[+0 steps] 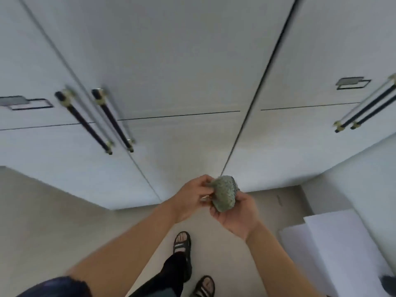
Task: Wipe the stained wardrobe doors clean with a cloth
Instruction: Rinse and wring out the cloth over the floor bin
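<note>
Three pale wardrobe doors point(182, 71) in full view, split by two dark vertical seams point(257, 86); possibly a fourth at the far right edge, not certain. Four long dark bar handles point(83, 123) with brass-coloured mounts: one pair straddling the left seam, one pair at the right edge. Two small rectangular plates point(25, 102), one on the leftmost door, one on the rightmost. One thin horizontal groove point(177, 116) across each door at about handle height. Upper view smeared by motion blur; stains not made out. One cloth point(224, 196), grey-green, balled up, with a darker patterned patch on its far side. Held between both hands, low in front of the doors, in line with the foot of the right seam; contact with the door surface impossible to tell. Left hand point(190, 200): fingers bent, thumb and fingertips pinching the cloth's left edge. Right hand point(237, 219): palm up beneath the bundle, fingers curled round its underside, cupping it. Both forearms bare, a dark sleeve point(57, 288) at the left upper arm. Two feet in black open sandals point(182, 247) on a light floor point(42, 211), one ahead of the other, a dark trouser leg above the leading one. One white stepped block point(342, 243) at the lower right, well apart from the hands.
</note>
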A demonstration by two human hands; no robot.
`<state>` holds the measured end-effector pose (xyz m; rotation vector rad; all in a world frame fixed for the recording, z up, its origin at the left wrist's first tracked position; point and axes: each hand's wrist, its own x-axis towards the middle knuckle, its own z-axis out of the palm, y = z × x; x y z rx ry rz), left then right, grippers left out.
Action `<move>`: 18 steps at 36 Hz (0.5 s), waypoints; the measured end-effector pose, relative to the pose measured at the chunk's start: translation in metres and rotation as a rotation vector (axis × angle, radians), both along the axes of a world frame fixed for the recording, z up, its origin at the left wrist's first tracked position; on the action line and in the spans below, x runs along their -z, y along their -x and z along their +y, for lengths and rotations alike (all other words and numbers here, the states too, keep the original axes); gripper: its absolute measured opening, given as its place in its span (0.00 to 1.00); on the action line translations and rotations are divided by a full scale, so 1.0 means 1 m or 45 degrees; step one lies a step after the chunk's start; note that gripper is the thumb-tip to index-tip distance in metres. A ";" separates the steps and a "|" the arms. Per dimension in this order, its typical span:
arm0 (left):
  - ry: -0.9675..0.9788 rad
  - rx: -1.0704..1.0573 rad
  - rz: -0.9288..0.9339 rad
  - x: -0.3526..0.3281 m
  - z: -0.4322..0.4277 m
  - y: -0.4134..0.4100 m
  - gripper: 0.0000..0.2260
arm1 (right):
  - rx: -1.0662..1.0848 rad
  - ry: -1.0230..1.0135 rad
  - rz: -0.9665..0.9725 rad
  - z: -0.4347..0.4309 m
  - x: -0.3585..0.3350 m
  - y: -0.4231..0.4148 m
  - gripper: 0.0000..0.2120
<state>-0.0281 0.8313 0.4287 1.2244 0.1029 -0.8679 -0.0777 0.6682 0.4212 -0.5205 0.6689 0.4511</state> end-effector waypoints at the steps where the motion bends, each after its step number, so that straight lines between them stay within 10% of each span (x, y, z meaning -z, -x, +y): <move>1: -0.020 -0.093 -0.016 -0.007 0.038 0.010 0.06 | -0.086 0.011 -0.016 0.031 -0.003 -0.001 0.21; 18: 0.269 -1.237 0.163 0.012 0.526 0.115 0.15 | -1.025 0.343 -0.393 0.508 -0.011 -0.030 0.14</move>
